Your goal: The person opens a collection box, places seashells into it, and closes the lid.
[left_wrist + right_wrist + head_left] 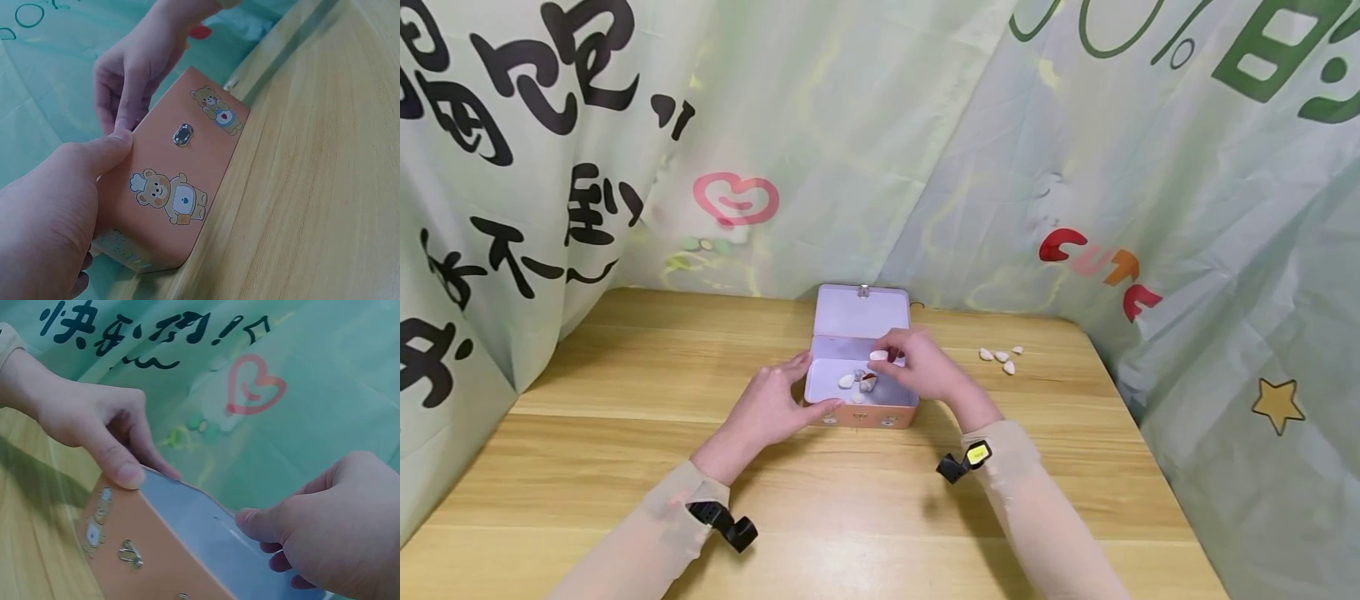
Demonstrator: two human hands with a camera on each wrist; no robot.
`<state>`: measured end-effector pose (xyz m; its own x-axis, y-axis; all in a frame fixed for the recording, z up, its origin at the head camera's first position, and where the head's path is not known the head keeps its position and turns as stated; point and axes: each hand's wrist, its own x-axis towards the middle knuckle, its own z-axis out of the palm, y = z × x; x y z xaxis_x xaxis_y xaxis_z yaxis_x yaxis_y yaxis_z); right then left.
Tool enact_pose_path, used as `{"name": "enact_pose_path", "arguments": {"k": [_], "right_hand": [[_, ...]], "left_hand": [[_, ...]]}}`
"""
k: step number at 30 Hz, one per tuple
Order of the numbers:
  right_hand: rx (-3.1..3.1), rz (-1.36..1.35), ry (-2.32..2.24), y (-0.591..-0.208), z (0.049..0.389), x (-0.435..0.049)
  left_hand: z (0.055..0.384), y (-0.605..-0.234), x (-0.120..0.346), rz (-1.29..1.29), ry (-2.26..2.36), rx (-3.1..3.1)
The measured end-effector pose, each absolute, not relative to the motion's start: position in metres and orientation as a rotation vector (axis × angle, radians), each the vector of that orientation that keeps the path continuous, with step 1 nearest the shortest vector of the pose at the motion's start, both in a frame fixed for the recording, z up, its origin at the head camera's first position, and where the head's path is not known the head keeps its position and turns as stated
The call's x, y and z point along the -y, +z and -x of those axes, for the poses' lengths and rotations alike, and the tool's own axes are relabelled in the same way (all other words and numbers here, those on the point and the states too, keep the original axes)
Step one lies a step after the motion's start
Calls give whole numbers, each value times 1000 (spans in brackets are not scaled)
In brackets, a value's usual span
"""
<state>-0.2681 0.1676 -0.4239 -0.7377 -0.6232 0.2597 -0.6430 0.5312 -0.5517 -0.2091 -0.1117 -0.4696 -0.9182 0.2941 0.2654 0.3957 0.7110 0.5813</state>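
An orange tin box [861, 416] with a pale lilac inside stands on the table, its lid [861, 312] raised at the back. Bear pictures and a metal clasp [183, 135] show on its front. My left hand [767, 404] grips the box's left front corner, thumb on the front rim and fingers along the side. Above the right part of the box, my right hand [921, 364] pinches a small white shell [878, 356]. Several shells lie inside, among them a white shell [846, 381] and a brownish shell [868, 383]. In the right wrist view the pinched shell is hidden.
Several white shells [1002, 357] lie on the wooden table [1060, 467], right of the box. A printed curtain [820, 150] hangs behind the table and along both sides. Black cameras are strapped to both wrists.
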Motion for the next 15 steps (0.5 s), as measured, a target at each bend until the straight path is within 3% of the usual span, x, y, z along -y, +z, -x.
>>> {"name": "enact_pose_path", "arguments": {"k": [15], "right_hand": [[2775, -1281, 974, -435, 268, -135]], "left_hand": [[210, -471, 113, 588, -957, 2718]]}}
